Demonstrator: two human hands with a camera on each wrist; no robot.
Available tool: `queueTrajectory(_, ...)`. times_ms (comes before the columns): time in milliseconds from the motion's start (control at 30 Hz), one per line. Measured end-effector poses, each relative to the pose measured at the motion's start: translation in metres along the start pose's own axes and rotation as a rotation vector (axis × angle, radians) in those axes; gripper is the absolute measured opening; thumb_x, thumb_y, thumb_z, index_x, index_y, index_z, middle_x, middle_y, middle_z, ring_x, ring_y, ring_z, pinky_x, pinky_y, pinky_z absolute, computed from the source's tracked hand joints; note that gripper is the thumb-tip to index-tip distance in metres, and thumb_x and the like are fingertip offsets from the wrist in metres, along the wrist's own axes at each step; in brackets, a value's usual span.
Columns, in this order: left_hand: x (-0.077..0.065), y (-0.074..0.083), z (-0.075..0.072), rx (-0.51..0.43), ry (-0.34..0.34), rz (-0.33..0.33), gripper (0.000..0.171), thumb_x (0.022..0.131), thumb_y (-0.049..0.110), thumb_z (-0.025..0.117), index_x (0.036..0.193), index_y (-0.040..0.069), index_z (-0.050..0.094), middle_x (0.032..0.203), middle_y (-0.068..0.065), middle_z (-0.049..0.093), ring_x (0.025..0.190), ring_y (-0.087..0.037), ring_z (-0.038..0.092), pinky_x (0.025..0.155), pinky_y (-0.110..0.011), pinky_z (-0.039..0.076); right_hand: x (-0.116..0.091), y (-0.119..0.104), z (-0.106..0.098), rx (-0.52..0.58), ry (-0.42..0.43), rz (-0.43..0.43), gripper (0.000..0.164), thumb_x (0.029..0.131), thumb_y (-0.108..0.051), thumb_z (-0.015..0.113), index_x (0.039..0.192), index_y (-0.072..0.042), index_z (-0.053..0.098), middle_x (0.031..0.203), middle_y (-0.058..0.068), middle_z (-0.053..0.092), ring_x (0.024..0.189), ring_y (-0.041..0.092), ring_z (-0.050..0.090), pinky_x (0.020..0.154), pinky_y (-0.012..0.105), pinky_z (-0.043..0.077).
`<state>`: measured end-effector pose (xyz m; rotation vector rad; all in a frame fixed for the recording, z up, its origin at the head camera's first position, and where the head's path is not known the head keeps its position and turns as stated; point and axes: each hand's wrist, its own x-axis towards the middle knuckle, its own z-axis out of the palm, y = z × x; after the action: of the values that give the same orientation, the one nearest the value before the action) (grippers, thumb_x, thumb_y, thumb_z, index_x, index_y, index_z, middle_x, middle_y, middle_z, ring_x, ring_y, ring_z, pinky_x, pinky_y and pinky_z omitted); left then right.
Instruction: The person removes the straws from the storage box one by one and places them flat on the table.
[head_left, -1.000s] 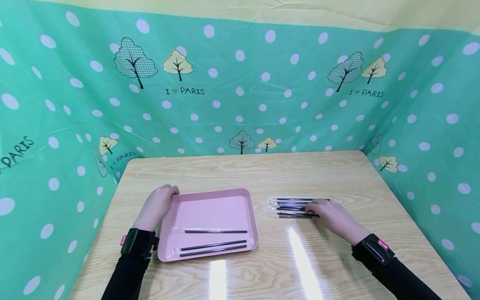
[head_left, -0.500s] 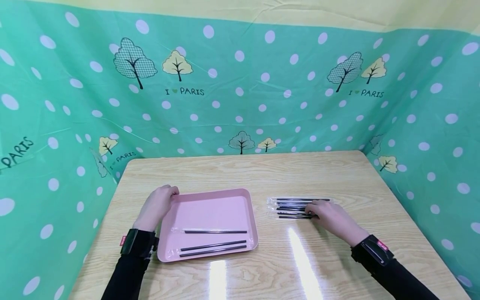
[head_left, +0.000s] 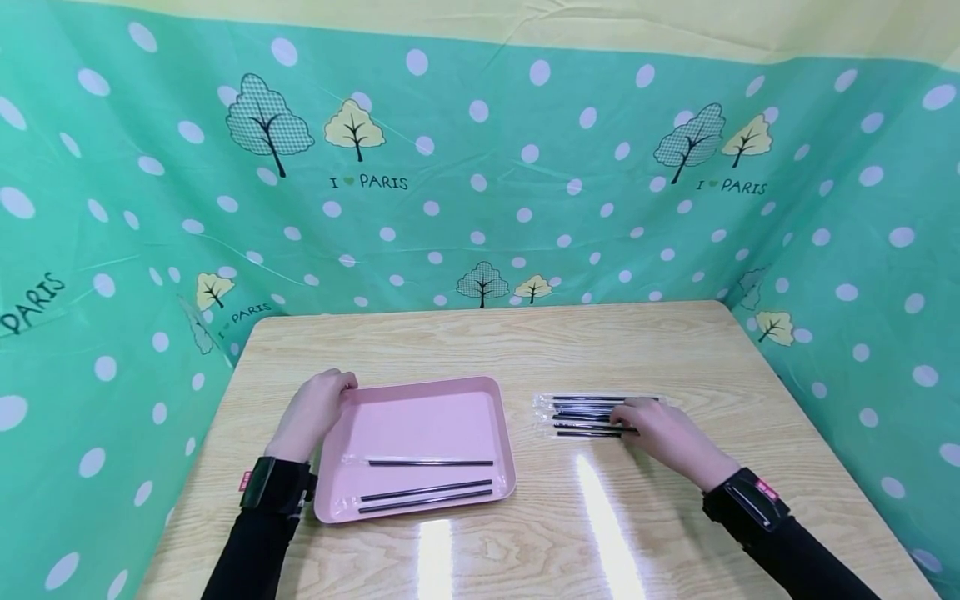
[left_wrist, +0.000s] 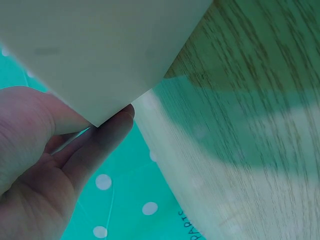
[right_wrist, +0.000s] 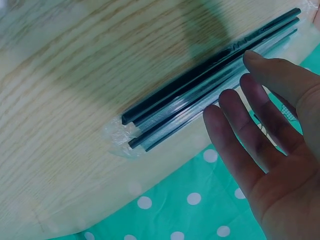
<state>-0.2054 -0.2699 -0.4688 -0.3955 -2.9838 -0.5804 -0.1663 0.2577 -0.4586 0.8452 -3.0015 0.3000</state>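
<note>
- Right of centre in the head view, my right hand (head_left: 662,429) has loosely bent fingers, thumb apart, over the wrapped black sticks (head_left: 573,417); can't tell if they're touching.
- Left of centre, my left hand (head_left: 317,408) pinches the pink tray (head_left: 423,421) by its upper-left corner.
- Lower middle, three more sticks (head_left: 431,462) lie in that tray.
- Basically nothing's moved this past second, so I'd call it a pause.
</note>
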Motion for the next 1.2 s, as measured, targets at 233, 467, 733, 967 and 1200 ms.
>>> queueTrajectory(233, -0.001, -0.001, 0.000, 0.006, 0.002, 0.001, 0.012, 0.094, -0.010, 0.065, 0.098, -0.002, 0.074, 0.084, -0.012, 0.066, 0.080, -0.031, 0.067, 0.076, -0.048, 0.060, 0.009, -0.010, -0.006, 0.054, -0.004, -0.023, 0.025, 0.081, 0.000, 0.085, 0.100, -0.011, 0.074, 0.095, 0.000, 0.071, 0.085, 0.016, 0.069, 0.070, 0.036, 0.060)
queueTrajectory(467, 0.000, -0.001, -0.002, 0.011, 0.013, 0.010, 0.012, 0.093, -0.011, 0.066, 0.096, -0.002, 0.073, 0.084, -0.014, 0.066, 0.080, -0.032, 0.067, 0.076, -0.048, 0.060, 0.027, -0.029, -0.013, 0.066, -0.038, -0.058, 0.028, 0.083, -0.002, 0.084, 0.108, -0.009, 0.074, 0.098, 0.002, 0.071, 0.088, 0.019, 0.071, 0.074, 0.036, 0.061)
queueTrajectory(733, 0.000, -0.001, -0.002, 0.008, 0.030, 0.036, 0.013, 0.092, -0.012, 0.065, 0.094, -0.003, 0.073, 0.084, -0.015, 0.067, 0.082, -0.034, 0.068, 0.075, -0.049, 0.059, 0.049, -0.058, -0.014, 0.091, -0.047, -0.114, 0.029, 0.083, 0.000, 0.083, 0.110, -0.007, 0.074, 0.098, 0.005, 0.071, 0.088, 0.021, 0.070, 0.075, 0.035, 0.061)
queueTrajectory(967, 0.001, -0.001, 0.000, 0.006, 0.019, 0.024, 0.014, 0.093, -0.012, 0.064, 0.095, -0.002, 0.073, 0.084, -0.015, 0.067, 0.082, -0.033, 0.068, 0.076, -0.049, 0.059, 0.071, -0.083, -0.009, 0.119, -0.068, -0.166, 0.029, 0.085, 0.000, 0.082, 0.111, -0.007, 0.072, 0.100, 0.007, 0.071, 0.090, 0.022, 0.069, 0.076, 0.036, 0.059)
queueTrajectory(1200, 0.000, -0.002, 0.001, 0.008, 0.024, 0.034, 0.013, 0.093, -0.012, 0.065, 0.095, -0.002, 0.073, 0.084, -0.014, 0.067, 0.081, -0.033, 0.068, 0.076, -0.049, 0.059, 0.092, -0.109, -0.010, 0.114, -0.076, -0.183, 0.030, 0.087, -0.005, 0.082, 0.115, -0.007, 0.072, 0.104, 0.008, 0.071, 0.093, 0.021, 0.069, 0.078, 0.034, 0.060)
